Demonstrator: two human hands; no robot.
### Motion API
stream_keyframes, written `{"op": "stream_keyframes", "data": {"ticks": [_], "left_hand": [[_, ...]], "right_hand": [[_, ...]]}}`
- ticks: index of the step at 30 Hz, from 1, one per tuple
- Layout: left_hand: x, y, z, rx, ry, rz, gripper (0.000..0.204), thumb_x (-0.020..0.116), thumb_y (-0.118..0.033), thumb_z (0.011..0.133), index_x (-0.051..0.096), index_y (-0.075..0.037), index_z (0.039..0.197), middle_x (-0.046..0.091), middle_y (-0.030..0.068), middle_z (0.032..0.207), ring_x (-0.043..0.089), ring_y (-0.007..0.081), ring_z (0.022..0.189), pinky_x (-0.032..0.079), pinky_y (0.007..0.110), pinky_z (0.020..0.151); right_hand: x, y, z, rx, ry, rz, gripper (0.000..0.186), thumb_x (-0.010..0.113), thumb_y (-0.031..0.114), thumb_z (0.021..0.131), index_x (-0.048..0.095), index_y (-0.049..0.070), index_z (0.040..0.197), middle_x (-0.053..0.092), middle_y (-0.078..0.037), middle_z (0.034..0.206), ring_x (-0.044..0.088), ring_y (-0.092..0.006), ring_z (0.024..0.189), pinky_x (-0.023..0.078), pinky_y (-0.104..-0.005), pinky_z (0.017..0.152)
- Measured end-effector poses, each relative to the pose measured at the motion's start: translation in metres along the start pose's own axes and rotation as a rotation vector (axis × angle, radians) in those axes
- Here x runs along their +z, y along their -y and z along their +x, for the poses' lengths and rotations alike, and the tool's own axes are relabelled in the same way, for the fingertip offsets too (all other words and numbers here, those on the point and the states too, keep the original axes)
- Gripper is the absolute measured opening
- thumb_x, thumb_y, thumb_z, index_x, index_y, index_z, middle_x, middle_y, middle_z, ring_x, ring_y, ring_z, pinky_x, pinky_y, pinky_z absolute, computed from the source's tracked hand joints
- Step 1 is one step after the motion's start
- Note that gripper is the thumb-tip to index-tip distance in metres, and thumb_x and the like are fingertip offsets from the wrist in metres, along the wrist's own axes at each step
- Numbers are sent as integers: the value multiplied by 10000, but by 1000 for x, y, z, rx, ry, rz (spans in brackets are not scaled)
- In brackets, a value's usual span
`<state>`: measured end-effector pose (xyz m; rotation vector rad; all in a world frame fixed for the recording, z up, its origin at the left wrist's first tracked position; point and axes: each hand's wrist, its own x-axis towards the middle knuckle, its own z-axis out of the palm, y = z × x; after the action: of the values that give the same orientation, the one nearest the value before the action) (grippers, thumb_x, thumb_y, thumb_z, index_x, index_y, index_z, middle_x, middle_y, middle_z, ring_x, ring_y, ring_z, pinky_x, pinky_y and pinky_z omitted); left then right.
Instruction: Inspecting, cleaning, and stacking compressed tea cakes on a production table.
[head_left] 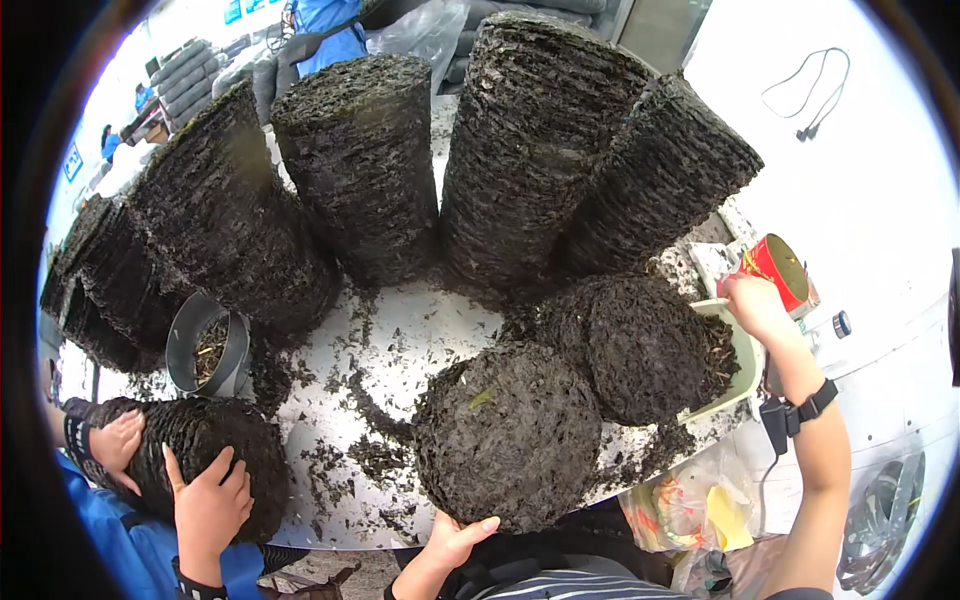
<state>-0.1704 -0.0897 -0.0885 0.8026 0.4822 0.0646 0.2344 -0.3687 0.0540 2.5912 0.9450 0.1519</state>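
A round stack of dark dried seaweed sheets (pixel 510 435) sits at the near edge of the metal table. My left hand (pixel 460 540) grips its lower rim, thumb at the edge and fingers partly hidden underneath; a small green fleck shows on its upper face. My right hand (pixel 758 308) is stretched out to the far right, above the corner of a pale green tray (pixel 745 372) of seaweed scraps. Its fingers are curled together beside a red tin (pixel 777 272); something small and pinkish shows at the fingertips, too small to name. Another seaweed stack (pixel 645 350) lies between the held stack and the tray.
Tall seaweed stacks (pixel 535 150) line the table's far side. At left, a co-worker's hands (pixel 212 500) rest on a seaweed roll (pixel 215 440), near a grey metal ring (pixel 180 345) holding scraps. Loose flakes litter the metal tabletop (pixel 340 400). A plastic bag (pixel 690 505) hangs below the right edge.
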Motion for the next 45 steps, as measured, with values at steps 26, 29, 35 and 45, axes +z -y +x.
{"op": "stream_keyframes", "data": {"ticks": [26, 29, 35, 45], "left_hand": [[-4, -6, -7, 48, 54, 148, 682, 716, -99, 763, 327, 18, 1311, 494, 109, 1213, 499, 203, 1096, 409, 337, 945], [-3, -26, -13, 51, 176, 269, 682, 727, -77, 743, 349, 26, 1302, 505, 112, 1219, 497, 192, 1102, 388, 342, 965], [9, -43, -17, 132, 320, 535, 590, 751, -96, 676, 490, 41, 1188, 577, 129, 1102, 528, 194, 1022, 417, 331, 913], [34, -38, -16, 72, 402, 598, 646, 731, -100, 702, 427, 34, 1255, 524, 115, 1189, 475, 184, 1098, 378, 332, 963]], "right_hand": [[-43, 139, 50, -330, -120, 956, 74, 596, 86, 766, 632, 46, 817, 618, -92, 786, 626, -228, 745, 497, -317, 664], [-42, 79, 16, -24, -88, 935, 125, 618, 62, 764, 624, 31, 884, 627, -105, 850, 629, -240, 782, 495, -322, 709], [-79, 83, -46, 45, -311, 1067, 346, 693, 63, 746, 620, 56, 1084, 654, -100, 937, 636, -205, 864, 506, -306, 796], [-116, 185, -68, -639, -586, 982, 114, 678, 131, 769, 614, 90, 854, 546, -40, 733, 580, -210, 642, 488, -313, 566]]}}
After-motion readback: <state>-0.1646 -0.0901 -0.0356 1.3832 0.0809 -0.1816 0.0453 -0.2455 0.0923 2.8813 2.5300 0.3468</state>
